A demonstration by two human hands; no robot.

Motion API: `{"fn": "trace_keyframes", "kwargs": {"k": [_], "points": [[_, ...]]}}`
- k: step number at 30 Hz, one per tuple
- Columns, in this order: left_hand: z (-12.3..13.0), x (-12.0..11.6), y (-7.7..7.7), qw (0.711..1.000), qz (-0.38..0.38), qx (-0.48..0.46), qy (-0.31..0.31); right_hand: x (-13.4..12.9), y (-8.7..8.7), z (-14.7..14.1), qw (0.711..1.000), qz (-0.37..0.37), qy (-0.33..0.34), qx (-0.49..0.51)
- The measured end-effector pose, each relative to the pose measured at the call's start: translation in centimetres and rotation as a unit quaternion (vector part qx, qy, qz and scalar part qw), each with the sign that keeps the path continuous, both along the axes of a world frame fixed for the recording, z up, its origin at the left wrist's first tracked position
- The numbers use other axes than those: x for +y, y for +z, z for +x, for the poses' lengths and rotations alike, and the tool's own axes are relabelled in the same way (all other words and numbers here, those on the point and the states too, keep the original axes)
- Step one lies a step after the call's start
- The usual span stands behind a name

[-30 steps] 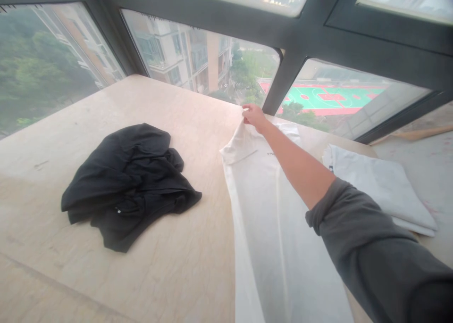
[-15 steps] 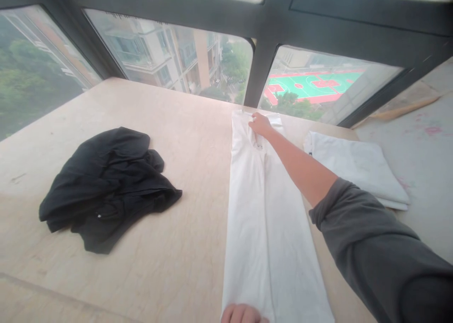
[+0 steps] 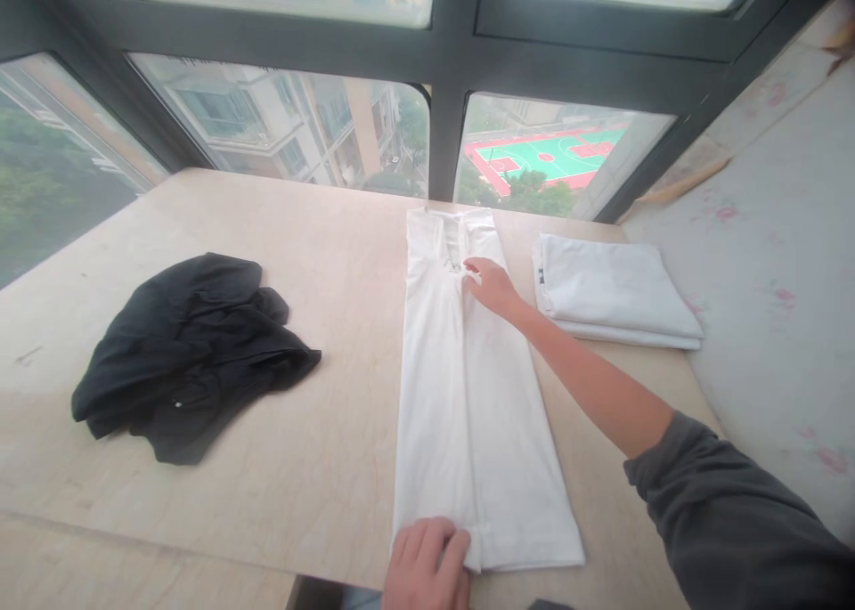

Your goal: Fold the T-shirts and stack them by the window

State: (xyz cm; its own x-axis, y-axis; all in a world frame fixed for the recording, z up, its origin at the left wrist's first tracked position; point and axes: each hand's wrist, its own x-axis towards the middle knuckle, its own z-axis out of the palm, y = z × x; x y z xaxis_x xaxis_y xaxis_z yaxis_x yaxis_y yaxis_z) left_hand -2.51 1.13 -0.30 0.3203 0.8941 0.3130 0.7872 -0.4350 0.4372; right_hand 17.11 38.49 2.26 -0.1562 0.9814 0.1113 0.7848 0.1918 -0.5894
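Note:
A white shirt (image 3: 434, 396), folded into a long strip with a lengthwise seam down its middle, lies flat with its neckline toward the window. My right hand (image 3: 492, 287) is at the neckline, thumb and forefinger pinched together on the cloth. At the near hem, my left hand (image 3: 427, 564) has its fingers curled over the left corner; its thumb is hidden. A crumpled black garment (image 3: 193, 352) lies to the left. Right of the strip sits a folded white garment (image 3: 607, 289) in a neat rectangle.
The pale wooden surface (image 3: 347, 272) runs up to dark-framed windows (image 3: 443, 76). A wall with a pink flower pattern (image 3: 775, 236) bounds the right side. The surface's near edge shows by my left hand.
My right hand has moved from the shirt's far end down to the neckline's lower edge. The view has shifted, showing more of the near hem and my left hand.

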Motion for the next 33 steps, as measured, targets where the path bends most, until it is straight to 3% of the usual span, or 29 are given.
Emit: {"fn": "trace_keyframes", "kwargs": {"k": [3, 6, 16, 24, 28, 33], "points": [[0.1, 0.0, 0.2, 1.0, -0.008, -0.007, -0.004, -1.9, -0.2, 0.6, 1.0, -0.013, -0.006, 0.008], [0.2, 0.0, 0.1, 1.0, -0.004, -0.005, -0.005, -1.7, 0.0, 0.4, 0.999, -0.04, -0.014, 0.012], [0.7, 0.4, 0.0, 1.0, -0.006, -0.004, -0.018, 5.7, 1.2, -4.2, 0.991, -0.105, -0.06, -0.051], [1.2, 0.3, -2.1, 0.998, 0.036, -0.041, 0.027, 7.5, 0.7, -6.5, 0.99, -0.119, -0.019, -0.068], [1.3, 0.0, -2.7, 0.997, 0.036, -0.059, 0.041, 6.8, 0.6, -6.0, 0.991, -0.108, 0.005, -0.073], [1.2, -0.2, -2.8, 0.998, 0.008, -0.056, 0.037, 5.7, 1.3, -3.0, 0.986, -0.087, 0.072, -0.126]]}}
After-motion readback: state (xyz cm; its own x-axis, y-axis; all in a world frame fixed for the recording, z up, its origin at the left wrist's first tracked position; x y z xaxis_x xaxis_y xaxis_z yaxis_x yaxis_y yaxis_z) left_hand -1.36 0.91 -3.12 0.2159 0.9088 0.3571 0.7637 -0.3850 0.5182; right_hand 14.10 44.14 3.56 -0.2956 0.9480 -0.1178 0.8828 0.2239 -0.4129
